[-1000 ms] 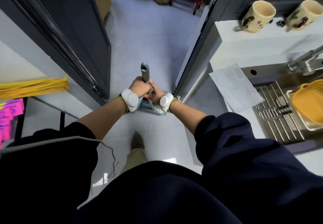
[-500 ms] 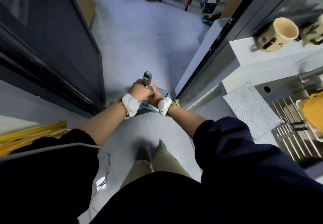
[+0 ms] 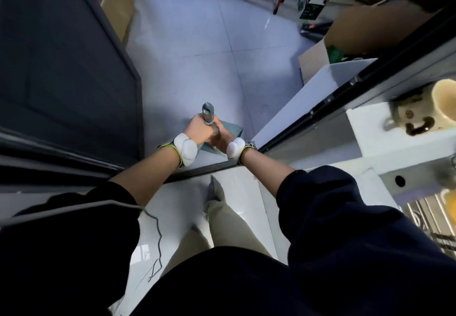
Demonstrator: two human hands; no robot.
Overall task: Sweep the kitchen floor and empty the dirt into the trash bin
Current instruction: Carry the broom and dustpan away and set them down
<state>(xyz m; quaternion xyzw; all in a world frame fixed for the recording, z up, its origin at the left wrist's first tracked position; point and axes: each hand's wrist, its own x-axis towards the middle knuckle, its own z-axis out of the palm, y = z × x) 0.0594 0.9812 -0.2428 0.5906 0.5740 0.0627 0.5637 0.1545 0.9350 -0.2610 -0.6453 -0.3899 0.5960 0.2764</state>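
Head view: the broom handle [image 3: 208,113] rises between left hand [image 3: 198,130] and right hand [image 3: 223,140], both curled round it, its head [image 3: 233,131] on the floor [image 3: 187,44] beneath them. Pulled back, it may snag the door track [image 3: 204,171] behind the hands and scatter dirt.

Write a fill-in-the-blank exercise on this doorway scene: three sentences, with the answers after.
1. The left hand and the right hand both grip one grey ____.
2. The floor is laid with pale square ____.
3. The dark door stands on the person's ____ side.
Missing words: handle; tiles; left.
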